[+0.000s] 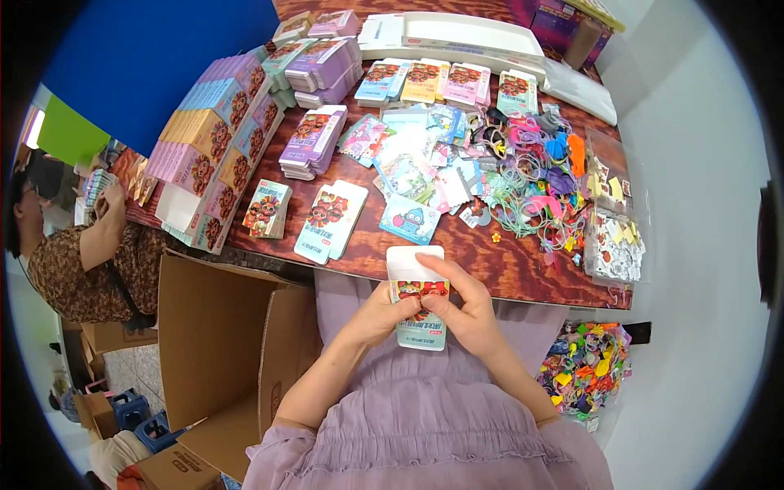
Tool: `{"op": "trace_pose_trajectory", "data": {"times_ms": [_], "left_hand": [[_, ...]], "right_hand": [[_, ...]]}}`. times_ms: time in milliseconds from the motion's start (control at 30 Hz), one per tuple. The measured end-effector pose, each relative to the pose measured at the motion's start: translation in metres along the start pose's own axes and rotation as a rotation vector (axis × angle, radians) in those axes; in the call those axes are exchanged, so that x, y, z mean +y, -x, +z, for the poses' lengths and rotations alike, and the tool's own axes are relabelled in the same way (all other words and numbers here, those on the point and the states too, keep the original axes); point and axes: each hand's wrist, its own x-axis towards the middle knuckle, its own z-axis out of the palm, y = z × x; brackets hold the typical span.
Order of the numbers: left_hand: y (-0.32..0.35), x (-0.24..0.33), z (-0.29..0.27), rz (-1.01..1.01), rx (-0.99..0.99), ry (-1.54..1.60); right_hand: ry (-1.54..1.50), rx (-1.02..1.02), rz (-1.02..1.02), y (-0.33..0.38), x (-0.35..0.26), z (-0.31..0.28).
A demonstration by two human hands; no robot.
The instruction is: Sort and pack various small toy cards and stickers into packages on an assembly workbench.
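A small mint-green printed carton (421,336) is in both my hands, in front of my lap at the table's near edge. Its white top flap stands up, unfolded. My left hand (377,317) grips the carton's left side, thumb across the front. My right hand (469,315) pinches the right side, its thumb on the front and its index finger near the flap. Just beyond lie a blue picture card (410,220) and a fanned stack of flat cartons (330,220). Further back are spread cards (405,169) and a heap of colourful hair ties (523,175).
Rows of packed cartons (214,135) line the table's left side, near purple carton stacks (313,140). A white tray (474,34) lies at the back, plastic bags of stickers (614,245) at right. An open cardboard box (214,327) stands lower left. Another person (90,261) works further left.
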Motion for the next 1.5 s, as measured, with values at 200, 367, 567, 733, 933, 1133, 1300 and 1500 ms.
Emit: {"op": "trace_pose_trajectory", "data": {"times_ms": [200,367,567,733,933,1133,1300,1500], "left_hand": [[0.004,-0.014,-0.007,0.12,0.106,-0.064],[0.009,0.017,0.042,0.399,0.304,-0.506],[0.013,0.022,0.04,0.459,0.283,-0.814],[0.013,0.027,0.034,0.389,0.223,-0.758],[0.013,0.033,0.03,0.31,0.164,-0.731],[0.015,0.027,0.024,0.324,0.18,-0.682],[0.017,0.034,0.032,0.267,0.196,-0.793],[0.018,0.038,0.035,0.175,0.177,-0.848]], "right_hand": [[0.192,0.041,-0.024,-0.004,0.006,-0.015],[0.266,0.076,-0.03,0.0,0.014,-0.024],[-0.107,0.296,-0.166,0.002,0.021,-0.006],[-0.026,0.109,-0.042,0.008,0.036,-0.035],[-0.047,0.26,-0.063,0.006,0.019,-0.017],[0.085,0.049,-0.17,0.002,0.019,-0.031],[0.048,0.064,-0.118,0.004,0.027,-0.025],[0.032,0.159,0.143,0.001,0.018,-0.03]]}}
